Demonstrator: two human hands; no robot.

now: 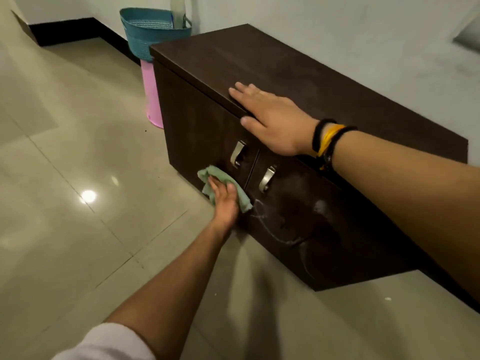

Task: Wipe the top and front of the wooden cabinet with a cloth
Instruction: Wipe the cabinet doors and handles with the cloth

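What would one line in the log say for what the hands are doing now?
step: wiping front | left hand: presses green cloth on dark wooden cabinet door below metal handle | right hand: flat on top edge

Glossy tile floor (78,229), beige-ish

The dark wooden cabinet (298,74) sits right on it, with a pink bin (152,100) just beside the cabinet's far end and touching the floor too.

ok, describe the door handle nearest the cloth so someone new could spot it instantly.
Start at the dark wooden cabinet against the wall and look at its front, where two doors meet. Two silver handles flank that seam; the one meant is the left handle, directly above the green cloth under the left hand. The other handle sits lower right.
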